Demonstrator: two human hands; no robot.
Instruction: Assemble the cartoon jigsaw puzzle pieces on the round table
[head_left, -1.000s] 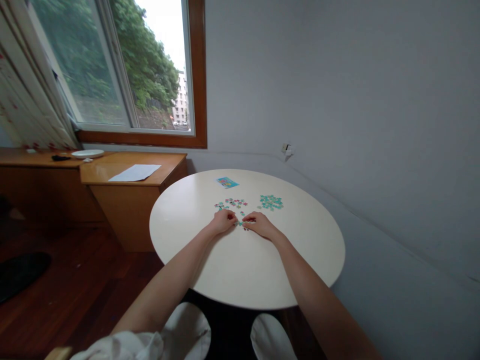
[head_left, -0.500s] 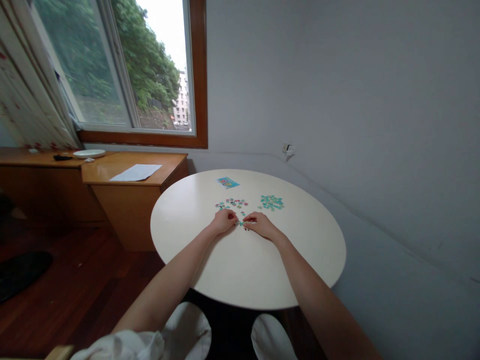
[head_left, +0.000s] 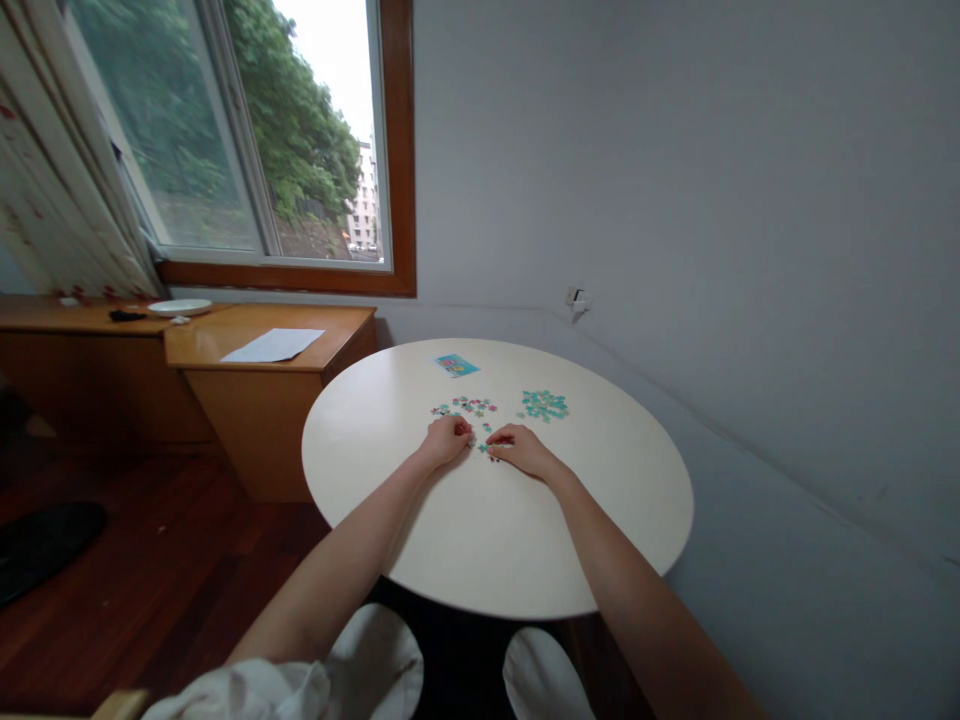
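A teal jigsaw piece [head_left: 483, 449] lies on the round white table [head_left: 517, 560], between the two hands. The left hand [head_left: 448, 441] is curled, thumb and fingertips drawn together; the right hand [head_left: 520, 449] bends low at the piece's right, partly covering other pieces. Whether either grips one, I cannot tell. Beyond the left hand spread multicoloured pieces [head_left: 476, 406]; to the far right lies a teal-green cluster [head_left: 544, 405]. Farther off is a blue picture card [head_left: 457, 365]. Far left, a wooden desk [head_left: 255, 400] bears white paper [head_left: 274, 345].
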